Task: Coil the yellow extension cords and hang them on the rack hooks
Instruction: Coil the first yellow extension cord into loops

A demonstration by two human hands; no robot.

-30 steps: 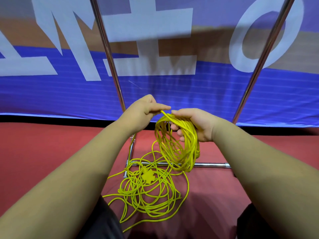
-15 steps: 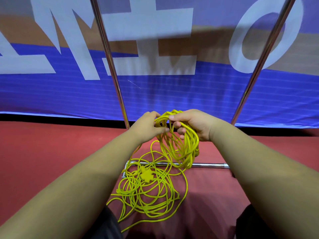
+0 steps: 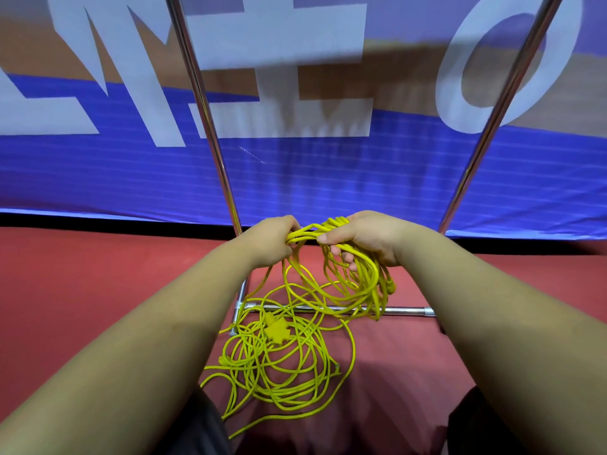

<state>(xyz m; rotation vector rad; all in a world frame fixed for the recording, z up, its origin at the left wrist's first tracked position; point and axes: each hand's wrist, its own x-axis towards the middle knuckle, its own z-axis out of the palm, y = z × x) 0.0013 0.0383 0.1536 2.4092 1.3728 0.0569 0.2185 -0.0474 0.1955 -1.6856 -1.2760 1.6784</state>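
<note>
A coil of yellow extension cord (image 3: 361, 284) hangs from my right hand (image 3: 368, 238), whose fingers curl round the top of its loops. My left hand (image 3: 276, 239) grips the same bundle of strands just to the left, close against the right hand. From the coil the cord runs down to a loose yellow tangle (image 3: 279, 366) on the red floor, with a yellow multi-outlet plug end (image 3: 277, 331) lying on top of it. Two metal rack poles (image 3: 210, 126) (image 3: 499, 110) rise behind my hands; no hooks are in view.
The rack's base bar (image 3: 407, 311) lies across the floor under the coil, joined to a short side bar (image 3: 241, 297) at left. A blue banner (image 3: 328, 178) with white letters stands behind the rack. My dark-clothed knees (image 3: 197, 428) frame the tangle.
My left hand has come down and right from a raised strand to meet my right hand at the coil's top. Both hands have sunk slightly, and another loop has joined the coil.
</note>
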